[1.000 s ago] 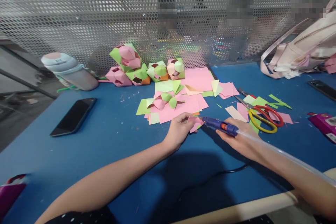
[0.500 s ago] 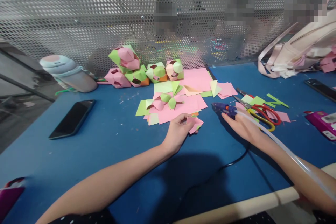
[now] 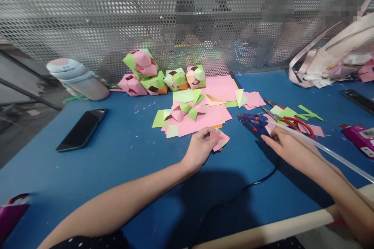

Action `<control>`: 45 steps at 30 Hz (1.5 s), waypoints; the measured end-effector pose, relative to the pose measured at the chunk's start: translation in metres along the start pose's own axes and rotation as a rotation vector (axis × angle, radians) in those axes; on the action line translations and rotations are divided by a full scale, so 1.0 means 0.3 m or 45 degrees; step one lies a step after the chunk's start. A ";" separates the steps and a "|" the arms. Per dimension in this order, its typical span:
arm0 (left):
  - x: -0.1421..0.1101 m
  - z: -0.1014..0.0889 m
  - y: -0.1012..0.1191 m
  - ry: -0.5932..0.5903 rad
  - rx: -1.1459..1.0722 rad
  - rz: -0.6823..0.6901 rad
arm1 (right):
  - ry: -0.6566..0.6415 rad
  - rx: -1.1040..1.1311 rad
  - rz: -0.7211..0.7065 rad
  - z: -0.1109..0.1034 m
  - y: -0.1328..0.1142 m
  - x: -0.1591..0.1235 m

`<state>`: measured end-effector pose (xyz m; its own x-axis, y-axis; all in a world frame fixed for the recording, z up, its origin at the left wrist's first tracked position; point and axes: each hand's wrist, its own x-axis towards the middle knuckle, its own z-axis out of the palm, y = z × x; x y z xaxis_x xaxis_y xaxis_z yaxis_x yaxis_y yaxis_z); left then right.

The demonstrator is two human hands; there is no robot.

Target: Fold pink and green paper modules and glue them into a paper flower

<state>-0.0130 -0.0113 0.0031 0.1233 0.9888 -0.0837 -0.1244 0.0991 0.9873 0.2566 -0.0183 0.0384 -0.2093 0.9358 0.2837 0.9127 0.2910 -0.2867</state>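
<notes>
My left hand [image 3: 199, 146] pinches a small folded piece of pink paper [image 3: 219, 141] with a green underside, just above the blue table. To the right lies a dark blue hot glue gun [image 3: 253, 119], its nozzle pointing left and its red trigger showing. A long clear glue stick [image 3: 309, 143] runs out of its back. My right hand [image 3: 288, 147] is by the gun's handle, thumb stretched out and apart from the fingers, some of which are partly hidden. Past my left hand, curled pink and green paper petals [image 3: 184, 112] rest on stacked pink sheets [image 3: 204, 118].
Folded paper flower balls [image 3: 153, 82] stand against the perforated metal screen [image 3: 117, 27]. Scissors [image 3: 295, 122] and paper scraps lie right of the gun. A phone [image 3: 82, 130] and a bottle [image 3: 78, 79] are left. A black cord [image 3: 261, 181] crosses the table near me.
My right hand has let go of the glue gun and drawn back to the right, while the gun stays on the table. My left hand keeps the folded paper, barely moved.
</notes>
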 end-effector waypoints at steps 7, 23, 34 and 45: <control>-0.024 0.036 0.013 -0.049 -0.022 -0.039 | -0.326 0.453 -0.196 -0.008 -0.195 -0.010; -0.034 0.030 0.031 0.050 -0.004 -0.022 | -0.264 1.009 -0.025 0.163 -0.270 0.079; -0.026 0.019 0.024 -0.005 -0.028 -0.037 | -0.237 1.027 -0.120 0.162 -0.269 0.070; -0.031 0.016 0.034 -0.023 0.159 0.066 | -0.331 1.232 0.025 0.141 -0.263 0.083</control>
<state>-0.0107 -0.0199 0.0147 0.1379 0.9900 -0.0310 -0.0075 0.0323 0.9994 0.1647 -0.0095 0.0294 -0.3726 0.9231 0.0950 0.2632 0.2033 -0.9431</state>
